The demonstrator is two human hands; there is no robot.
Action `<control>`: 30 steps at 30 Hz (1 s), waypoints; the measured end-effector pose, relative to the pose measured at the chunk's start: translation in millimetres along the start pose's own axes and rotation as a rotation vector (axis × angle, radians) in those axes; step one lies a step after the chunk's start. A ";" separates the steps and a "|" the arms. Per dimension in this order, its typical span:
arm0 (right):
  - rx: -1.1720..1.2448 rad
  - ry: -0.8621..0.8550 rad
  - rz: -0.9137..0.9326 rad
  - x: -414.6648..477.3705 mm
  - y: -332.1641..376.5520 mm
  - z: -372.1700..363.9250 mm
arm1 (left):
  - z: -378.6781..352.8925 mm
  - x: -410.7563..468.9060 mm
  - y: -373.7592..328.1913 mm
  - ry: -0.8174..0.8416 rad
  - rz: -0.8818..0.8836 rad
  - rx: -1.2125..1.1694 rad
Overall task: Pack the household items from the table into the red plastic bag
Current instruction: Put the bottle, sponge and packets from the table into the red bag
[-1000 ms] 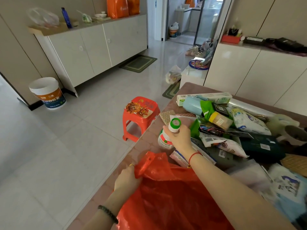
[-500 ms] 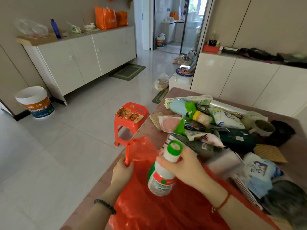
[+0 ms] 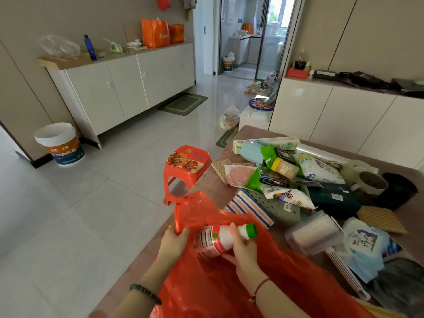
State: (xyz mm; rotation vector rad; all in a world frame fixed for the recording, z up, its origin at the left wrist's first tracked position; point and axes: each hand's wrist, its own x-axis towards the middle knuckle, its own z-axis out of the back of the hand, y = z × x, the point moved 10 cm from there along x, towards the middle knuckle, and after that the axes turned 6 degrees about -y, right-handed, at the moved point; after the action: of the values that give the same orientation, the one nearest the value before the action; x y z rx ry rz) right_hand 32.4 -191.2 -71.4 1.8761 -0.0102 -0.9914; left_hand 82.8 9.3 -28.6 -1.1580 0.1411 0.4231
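The red plastic bag (image 3: 229,283) lies crumpled on the near part of the brown table (image 3: 220,187). My left hand (image 3: 172,243) grips the bag's handle and edge and holds it up. My right hand (image 3: 243,251) grips a white bottle with a green cap and a red and green label (image 3: 220,237). The bottle lies on its side at the bag's mouth, cap pointing right. A heap of household items (image 3: 298,180) covers the table beyond the bag.
The heap includes a lint roller (image 3: 314,232), a striped cloth (image 3: 250,207), a mug (image 3: 371,184) and several packets. A red plastic stool (image 3: 188,164) stands on the floor by the table's left edge. White cabinets line both walls.
My right hand has carried the bottle from the heap back to the bag and tipped it from upright onto its side. My left hand has lifted the bag's edge.
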 end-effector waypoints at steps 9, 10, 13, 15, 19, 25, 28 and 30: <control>-0.553 0.293 -0.219 9.1 -3.8 16.4 | -7.8 17.4 -6.8 0.013 -0.007 -0.005; -0.636 0.344 -0.203 7.9 7.2 15.9 | -9.1 19.0 -8.1 0.017 -0.013 -0.002; -0.580 0.338 0.001 16.8 74.3 6.6 | -12.6 22.4 -11.5 0.030 -0.007 -0.003; -0.556 0.184 0.266 33.3 129.2 6.1 | -13.6 22.8 -15.4 0.038 -0.003 -0.001; -1.053 0.016 0.652 58.8 167.6 -15.1 | -13.8 21.6 -21.6 0.033 0.004 -0.018; -1.523 0.059 0.828 86.0 125.7 -60.5 | -10.2 30.3 -15.9 0.027 -0.037 -0.032; -1.681 0.020 0.838 95.2 114.1 -60.2 | -9.5 32.3 -13.0 0.030 -0.038 -0.037; -1.619 0.107 0.798 96.1 107.0 -59.5 | -8.8 32.0 -12.0 0.034 -0.032 -0.038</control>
State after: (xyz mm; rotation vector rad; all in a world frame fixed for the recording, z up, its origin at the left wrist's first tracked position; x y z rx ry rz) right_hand 176.1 -241.5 -39.2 0.3040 0.0790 -0.0999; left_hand 117.7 5.3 -32.2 -1.2041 0.1443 0.3787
